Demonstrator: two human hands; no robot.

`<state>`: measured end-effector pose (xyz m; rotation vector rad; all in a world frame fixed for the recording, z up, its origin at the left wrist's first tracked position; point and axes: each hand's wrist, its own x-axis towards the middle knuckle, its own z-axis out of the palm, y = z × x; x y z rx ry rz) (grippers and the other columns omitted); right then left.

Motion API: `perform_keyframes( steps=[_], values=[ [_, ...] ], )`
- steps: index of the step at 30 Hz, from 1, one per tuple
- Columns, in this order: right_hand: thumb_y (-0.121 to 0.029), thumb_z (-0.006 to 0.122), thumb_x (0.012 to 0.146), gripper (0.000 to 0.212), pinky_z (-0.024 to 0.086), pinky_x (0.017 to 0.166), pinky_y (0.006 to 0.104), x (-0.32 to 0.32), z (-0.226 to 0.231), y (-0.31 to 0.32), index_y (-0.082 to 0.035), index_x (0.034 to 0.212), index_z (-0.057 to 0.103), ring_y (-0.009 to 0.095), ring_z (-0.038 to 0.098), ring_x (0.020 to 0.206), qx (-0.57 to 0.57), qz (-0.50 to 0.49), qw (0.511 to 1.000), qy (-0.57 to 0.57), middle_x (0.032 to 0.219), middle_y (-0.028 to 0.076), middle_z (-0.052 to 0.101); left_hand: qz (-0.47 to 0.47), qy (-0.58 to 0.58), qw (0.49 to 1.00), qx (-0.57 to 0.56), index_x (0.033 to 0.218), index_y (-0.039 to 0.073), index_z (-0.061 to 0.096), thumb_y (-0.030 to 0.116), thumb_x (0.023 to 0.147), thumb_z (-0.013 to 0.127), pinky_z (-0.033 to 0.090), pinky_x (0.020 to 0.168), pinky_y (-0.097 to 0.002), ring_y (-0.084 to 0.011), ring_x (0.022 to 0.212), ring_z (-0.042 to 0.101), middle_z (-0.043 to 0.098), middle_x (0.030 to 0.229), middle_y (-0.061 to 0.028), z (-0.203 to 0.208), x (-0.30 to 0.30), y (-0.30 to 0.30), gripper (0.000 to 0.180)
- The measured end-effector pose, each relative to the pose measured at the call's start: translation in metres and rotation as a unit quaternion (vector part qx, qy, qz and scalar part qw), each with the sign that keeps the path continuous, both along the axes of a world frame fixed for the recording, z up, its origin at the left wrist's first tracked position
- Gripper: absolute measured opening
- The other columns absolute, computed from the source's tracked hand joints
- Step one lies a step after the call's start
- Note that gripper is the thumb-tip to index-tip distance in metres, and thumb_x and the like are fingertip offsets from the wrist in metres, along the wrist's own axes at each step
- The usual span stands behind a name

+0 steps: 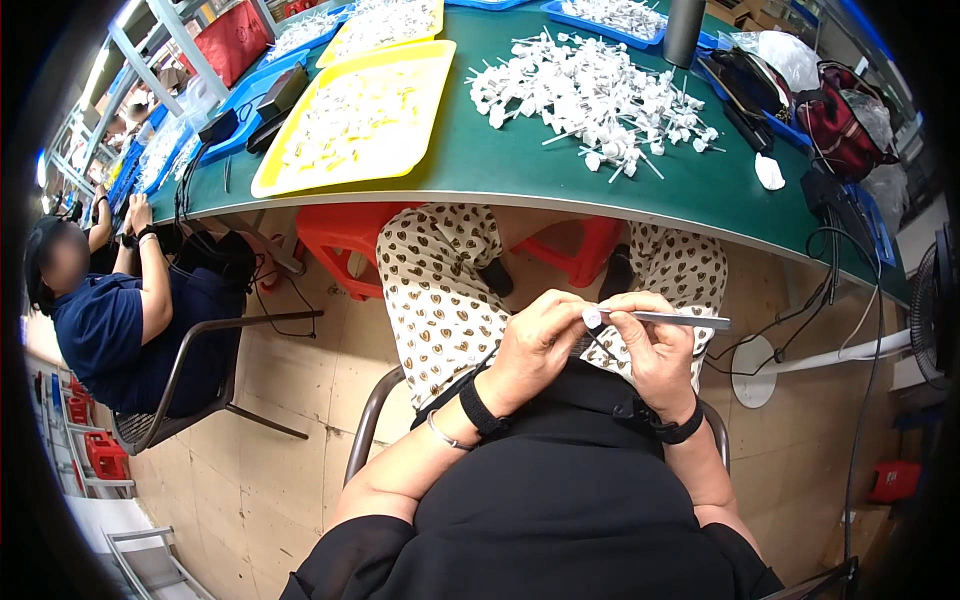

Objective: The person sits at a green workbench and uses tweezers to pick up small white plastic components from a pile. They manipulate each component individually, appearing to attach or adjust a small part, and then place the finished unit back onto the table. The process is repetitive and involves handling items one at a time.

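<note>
My left hand is closed, its fingertips pinching a small round white plastic piece above my lap. My right hand grips a slim, flat grey metal tool between thumb and fingers. The tool's narrow end meets the white piece, or comes very near it; its blunt end points right. On the green table ahead lies a loose heap of white plastic pieces with thin stems. A yellow tray to its left holds more small white pieces.
Blue trays stand at the far left and back. A dark cylinder, bags and a white scrap are right of the heap. Cables hang beside a fan. At left sits another person. Red stools stand under the table.
</note>
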<state>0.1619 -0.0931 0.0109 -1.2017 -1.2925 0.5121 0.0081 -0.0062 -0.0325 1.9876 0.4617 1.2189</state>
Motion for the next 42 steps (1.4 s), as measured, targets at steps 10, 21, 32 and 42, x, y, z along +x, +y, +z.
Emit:
perform_keyframes(
  steps=[10,21,32,42],
  values=[
    [0.0,0.068,0.097,0.007,0.053,0.071,0.0267,0.0004,0.0002,0.0009,0.003,0.103,0.072,0.014,0.068,0.08,0.005,-0.005,1.0,-0.015,0.094,0.008,0.073,-0.002,0.001,1.0,-0.007,0.109,0.003,0.07,-0.004,0.088,0.072,0.058,0.072,-0.0349,-0.0292,0.085,0.071,0.069,0.099,-0.0118,-0.002,0.0004,0.0003,0.022],
    [0.0,0.069,0.097,0.008,0.054,0.074,0.0275,-0.0044,0.0047,0.0004,0.003,0.103,0.072,0.015,0.07,0.083,-0.005,-0.005,1.0,0.021,0.095,0.008,0.073,0.001,-0.007,1.0,-0.006,0.104,0.002,0.07,-0.007,0.089,0.072,0.057,0.072,-0.0314,-0.0238,0.085,0.07,0.07,0.097,-0.0109,0.0021,0.0006,0.0001,0.018],
    [0.0,0.07,0.096,0.007,0.054,0.072,0.0286,-0.0028,0.0025,0.0019,0.003,0.102,0.072,0.016,0.069,0.081,0.015,-0.01,0.999,-0.029,0.094,0.009,0.073,-0.001,0.009,1.0,-0.01,0.105,0.002,0.069,-0.003,0.088,0.073,0.057,0.071,-0.0352,-0.0287,0.083,0.07,0.068,0.096,-0.0118,0.0023,-0.0002,-0.0005,0.018],
    [-0.001,0.068,0.098,0.007,0.054,0.072,0.0274,-0.004,-0.0016,-0.0005,0.003,0.103,0.072,0.014,0.069,0.081,-0.002,-0.017,1.0,0.024,0.095,0.008,0.073,-0.017,-0.011,0.999,-0.04,0.106,0.002,0.07,-0.004,0.088,0.073,0.057,0.072,-0.0344,-0.0277,0.084,0.071,0.07,0.096,-0.0116,-0.0011,0.0012,-0.0019,0.019]
  ],
)
